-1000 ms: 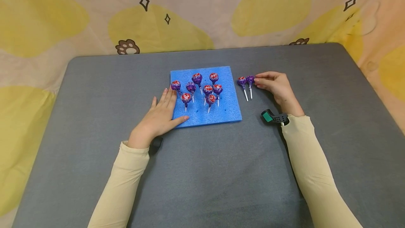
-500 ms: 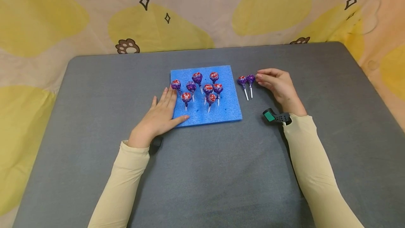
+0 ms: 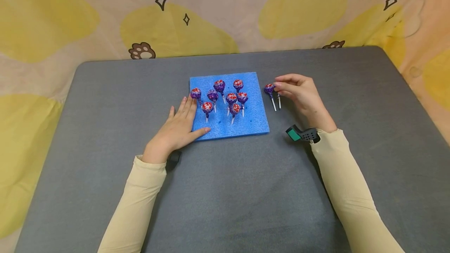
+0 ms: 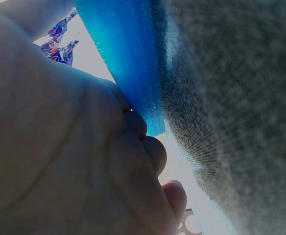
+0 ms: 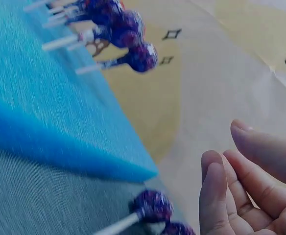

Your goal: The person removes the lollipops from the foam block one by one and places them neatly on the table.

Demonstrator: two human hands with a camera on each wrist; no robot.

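Note:
Several purple-and-red wrapped lollipops [image 3: 219, 86] stand by their white sticks in a blue foam board [image 3: 258, 126]. My left hand [image 3: 174, 131] rests along the board's left edge, fingers straight and thumb over the front corner; in the left wrist view its fingertips meet the side of the foam [image 4: 128, 54]. Right of the board, two loose lollipops lie side by side: the left one [image 3: 269, 89] shows whole, while my right hand [image 3: 299, 93] covers the other's head, leaving its stick [image 3: 279, 101] visible. In the right wrist view, thumb and fingers stand apart with nothing between them, above the loose lollipops [image 5: 154, 205].
The grey table [image 3: 225, 194] has a rounded far edge, with a yellow-patterned cloth [image 3: 225, 15] hanging behind it. A black wrist strap with a green patch [image 3: 299, 133] sits at my right wrist. Small holes dot the foam's front part.
My right hand first shifts slightly right, off the right loose lollipop, then comes back left so that it covers that lollipop's head. My left hand and the board stay in place.

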